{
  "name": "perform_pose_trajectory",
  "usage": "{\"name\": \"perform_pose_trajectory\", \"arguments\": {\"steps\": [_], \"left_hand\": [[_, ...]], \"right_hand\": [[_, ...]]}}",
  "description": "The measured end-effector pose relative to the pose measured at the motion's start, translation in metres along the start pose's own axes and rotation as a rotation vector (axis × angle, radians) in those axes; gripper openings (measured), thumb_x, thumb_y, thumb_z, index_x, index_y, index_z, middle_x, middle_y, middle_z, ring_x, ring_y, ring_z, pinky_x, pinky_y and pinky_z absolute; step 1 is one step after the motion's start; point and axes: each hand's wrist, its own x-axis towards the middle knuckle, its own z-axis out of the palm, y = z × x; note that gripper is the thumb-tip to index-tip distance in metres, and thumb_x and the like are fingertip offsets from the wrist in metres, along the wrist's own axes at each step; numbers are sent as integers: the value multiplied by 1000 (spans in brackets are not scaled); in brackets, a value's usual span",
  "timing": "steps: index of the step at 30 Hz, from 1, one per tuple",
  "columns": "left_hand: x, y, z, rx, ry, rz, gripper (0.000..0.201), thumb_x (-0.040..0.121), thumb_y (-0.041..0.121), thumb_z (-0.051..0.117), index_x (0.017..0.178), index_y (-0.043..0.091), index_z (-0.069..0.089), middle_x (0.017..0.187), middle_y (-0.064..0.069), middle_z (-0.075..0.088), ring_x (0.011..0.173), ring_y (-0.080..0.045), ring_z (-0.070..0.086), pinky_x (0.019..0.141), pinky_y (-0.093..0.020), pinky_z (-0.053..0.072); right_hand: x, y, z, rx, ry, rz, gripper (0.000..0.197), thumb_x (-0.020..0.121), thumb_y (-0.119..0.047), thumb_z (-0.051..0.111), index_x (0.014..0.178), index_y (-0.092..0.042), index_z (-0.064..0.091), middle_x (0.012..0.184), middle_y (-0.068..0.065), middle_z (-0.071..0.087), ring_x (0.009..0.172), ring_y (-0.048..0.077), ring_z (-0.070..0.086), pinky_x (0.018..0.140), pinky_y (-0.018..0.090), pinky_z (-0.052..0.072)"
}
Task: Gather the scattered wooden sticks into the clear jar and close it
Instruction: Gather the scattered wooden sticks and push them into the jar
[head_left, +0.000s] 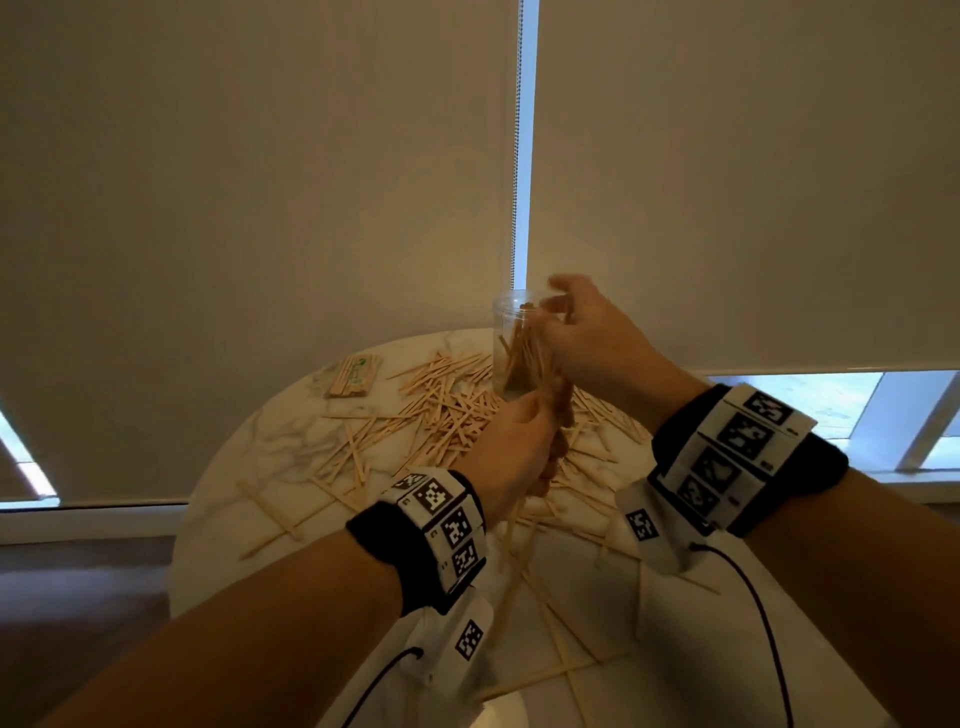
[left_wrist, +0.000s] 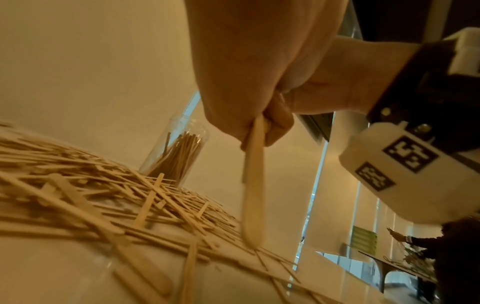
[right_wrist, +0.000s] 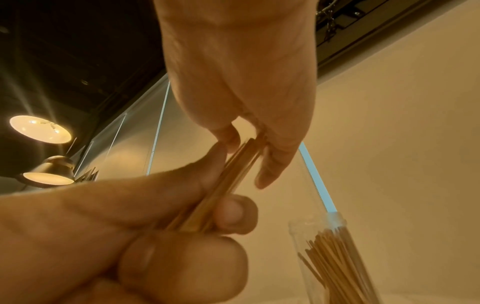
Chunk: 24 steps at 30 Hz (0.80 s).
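A clear jar (head_left: 510, 332) stands open at the far side of the round marble table (head_left: 244, 467), partly filled with upright wooden sticks. Loose sticks (head_left: 431, 415) lie scattered in front of it. My left hand (head_left: 514, 447) grips a bundle of sticks (left_wrist: 253, 185) in its fist, just right of the jar; the bundle's lower ends hang down to the table. My right hand (head_left: 587, 332) is above it beside the jar's mouth, thumb and fingers (right_wrist: 272, 164) pinching the bundle's upper end (right_wrist: 233, 168). The jar (right_wrist: 327, 257) sits just beside both hands.
A banded pack of sticks (head_left: 353, 375) lies at the table's far left. Longer sticks (head_left: 270, 514) lie near the front and left edges. Window blinds hang close behind the table. The floor is dark on the left.
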Motion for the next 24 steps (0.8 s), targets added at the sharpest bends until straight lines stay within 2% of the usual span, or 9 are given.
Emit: {"name": "perform_pose_trajectory", "arguments": {"steps": [1,3,8,11,14,16,18,21,24], "left_hand": [[-1,2,2,-8,-27,-5,47,97,61,42,77,19,41,57,8,33,44,-8,26,41,-22,25],[0,3,1,-39,-23,-6,43,99,55,45,76,18,40,54,9,35,44,-8,28,42,-23,29],[7,10,-18,-170,159,16,37,103,46,44,90,13,54,58,7,43,50,-9,37,52,-27,39],[11,19,-29,-377,301,27,31,108,34,39,86,13,47,57,6,42,50,-10,36,56,-29,37],[13,20,-31,-481,387,33,25,108,31,39,93,12,42,60,2,42,50,-12,39,57,-31,42],[10,15,-26,-417,386,3,29,107,34,40,100,7,49,65,-3,52,55,-17,49,59,-34,46],[3,11,-20,-358,365,-47,37,106,37,43,105,4,60,78,-6,64,67,-20,61,61,-33,53],[-3,6,-11,-294,307,-61,39,107,35,40,110,7,67,96,-6,70,84,-16,68,65,-29,54],[-7,6,-11,-293,232,-92,36,107,35,39,100,14,68,108,-4,71,99,-12,66,77,-27,52]], "right_hand": [[1,-1,0,-52,-25,-7,33,102,-31,47,128,-14,57,114,-2,65,96,18,65,85,32,57],[-2,-4,-1,-64,-96,-21,32,104,-30,43,104,-11,69,94,0,69,83,13,65,72,16,53],[-25,-2,-3,2,-119,-2,47,99,-52,48,136,-23,44,111,-9,57,91,5,58,70,20,44],[-45,16,9,-41,-439,132,48,85,-60,66,119,-30,50,108,-4,68,93,16,69,77,34,58],[-66,22,23,99,-715,363,44,90,-35,71,120,-17,46,96,6,72,79,22,72,74,34,60],[-72,20,28,208,-665,343,31,92,-21,68,115,-8,52,78,4,60,58,15,55,58,28,51],[-69,19,31,247,-559,297,18,89,-17,66,103,-10,57,74,3,48,54,10,40,49,25,38],[-65,17,31,126,-474,213,13,88,-22,64,93,-11,62,73,3,49,55,12,40,45,24,35],[-62,17,33,-74,-395,55,16,95,-27,53,88,-15,61,78,0,58,61,12,53,56,32,49]]}}
